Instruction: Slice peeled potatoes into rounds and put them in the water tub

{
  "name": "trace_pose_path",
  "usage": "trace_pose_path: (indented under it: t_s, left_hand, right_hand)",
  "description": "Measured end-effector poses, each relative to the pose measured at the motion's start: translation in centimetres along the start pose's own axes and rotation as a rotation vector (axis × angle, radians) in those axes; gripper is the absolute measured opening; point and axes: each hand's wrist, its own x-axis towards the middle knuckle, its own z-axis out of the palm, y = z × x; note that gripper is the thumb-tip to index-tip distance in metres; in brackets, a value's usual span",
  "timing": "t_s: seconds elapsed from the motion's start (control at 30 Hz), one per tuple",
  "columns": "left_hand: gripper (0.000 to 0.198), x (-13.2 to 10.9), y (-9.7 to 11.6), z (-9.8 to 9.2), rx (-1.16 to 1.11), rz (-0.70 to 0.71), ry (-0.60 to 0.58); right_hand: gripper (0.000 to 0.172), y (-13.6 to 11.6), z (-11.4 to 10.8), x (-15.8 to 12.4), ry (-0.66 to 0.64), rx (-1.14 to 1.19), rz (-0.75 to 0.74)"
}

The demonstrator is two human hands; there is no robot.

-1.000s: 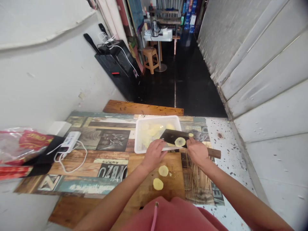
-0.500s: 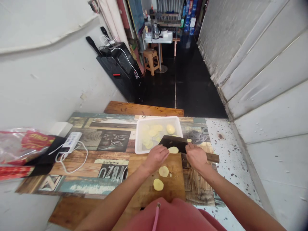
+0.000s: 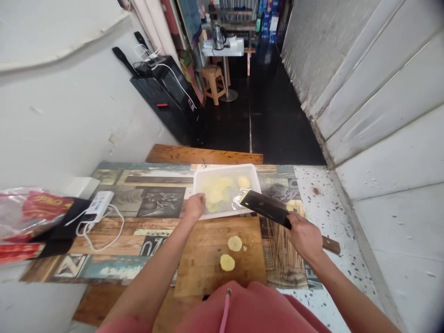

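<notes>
A white plastic tub [image 3: 227, 169] holds potato slices [image 3: 217, 190] and a larger peeled potato piece [image 3: 243, 182] in water. My left hand [image 3: 196, 206] is closed at the tub's near left rim, its fingertips partly hidden there. In my right hand [image 3: 305, 233] is a cleaver [image 3: 265, 206] with a dark blade and wooden handle. The blade's far end reaches over the tub's near right corner, with a bit of potato stuck on it. On the wooden cutting board [image 3: 204, 259] lie two potato slices, one farther [image 3: 235, 243] and one nearer [image 3: 227, 262], plus small scraps.
Thin wooden skewers [image 3: 277, 249] lie right of the board, beneath my right hand. To the left are a white power strip [image 3: 100, 206] with its cord and a plastic bag [image 3: 41, 208]. A black speaker-like box [image 3: 169, 99] stands beyond the table, near a stool [image 3: 212, 83].
My left hand has moved from the cleaver's blade to the tub's left rim. The cleaver has shifted right and tilted; the slice by the blade has gone from there. The water is rippling.
</notes>
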Motion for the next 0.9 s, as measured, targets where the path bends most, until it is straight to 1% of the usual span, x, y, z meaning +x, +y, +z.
trace_pose_path:
  t_s: [0.03,0.07,0.1,0.13,0.17,0.2,0.23,0.27,0.3,0.33,0.4,0.5,0.57,0.67,0.73,0.83,0.9]
  left_hand:
    - [0.023,-0.4,0.3,-0.1,0.035,0.018,0.03]
    - [0.022,-1.1,0.6,0.0,0.071,0.054,0.032]
    - [0.021,-2.0,0.9,0.2,0.118,0.122,-0.015]
    - [0.021,-3.1,1.3,0.7,0.177,0.216,-0.116]
    - [0.022,-4.3,1.6,1.3,0.25,0.335,-0.265]
    - [0.023,-5.5,1.8,2.1,0.325,0.462,-0.442]
    - [0.022,-6.7,1.9,2.9,0.381,0.553,-0.588]
    - [0.019,-7.6,2.0,3.8,0.414,0.599,-0.68]
    - [0.016,-8.4,1.9,4.7,0.436,0.611,-0.737]
    - [0.016,-8.9,1.8,5.5,0.452,0.597,-0.76]
    - [0.028,-9.3,1.3,6.7,0.484,0.551,-0.77]
    - [0.043,-9.4,0.6,7.8,0.511,0.488,-0.758]
    - [0.045,-9.5,0.2,8.1,0.518,0.46,-0.759]
    - [0.037,-10.0,0.2,8.3,0.514,0.427,-0.759]
    - [0.036,-10.5,0.4,8.4,0.507,0.408,-0.754]
    - [0.047,-11.2,1.1,8.6,0.502,0.38,-0.741]
    - [0.049,-11.4,1.5,8.7,0.502,0.351,-0.726]
  right_hand:
    - [0.014,0.2,0.2,-0.5,0.025,0.013,-0.002]
    - [0.016,0.4,0.4,-1.0,0.056,0.026,-0.002]
    - [0.018,0.6,0.5,-1.6,0.091,0.04,0.0]
    - [0.019,0.8,0.7,-2.2,0.127,0.055,0.001]
    - [0.021,0.9,0.8,-2.8,0.159,0.071,0.003]
    - [0.022,1.0,0.9,-3.4,0.185,0.084,0.003]
    - [0.022,1.1,1.0,-3.9,0.208,0.094,0.003]
    - [0.022,1.2,1.2,-4.5,0.228,0.102,0.001]
    - [0.022,1.2,1.3,-5.0,0.244,0.109,-0.003]
    - [0.022,1.2,1.4,-5.5,0.254,0.115,-0.006]
    - [0.022,1.2,1.6,-6.2,0.246,0.123,-0.004]
    - [0.02,1.2,1.9,-6.9,0.196,0.123,0.028]
    - [0.02,1.3,2.1,-7.3,0.175,0.121,0.046]
    - [0.022,1.5,2.3,-7.6,0.171,0.14,0.031]
    - [0.022,1.5,2.5,-7.8,0.165,0.156,0.023]
    - [0.022,1.4,2.6,-7.8,0.143,0.165,0.03]
    - [0.021,1.3,2.6,-7.7,0.14,0.168,0.033]
